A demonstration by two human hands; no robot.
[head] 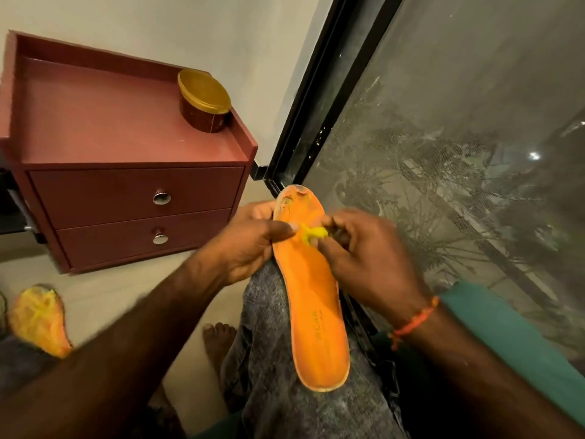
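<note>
An orange shoe insole (311, 305) lies lengthwise on my grey-trousered knee, its worn toe end pointing away from me. My left hand (250, 245) grips the insole's left edge near the toe, thumb pressed on top. My right hand (364, 258) has its fingers curled and pinches a small yellow scrap (311, 232) that sticks up from the insole's surface. A second orange and yellow insole (39, 318) lies on the floor at the lower left.
A dark red two-drawer cabinet (133, 198) stands on the floor to the left, with a gold-lidded jar (204, 101) on its top. A black-framed window with mesh (443, 153) fills the right side. My bare foot (218, 340) rests on the beige floor.
</note>
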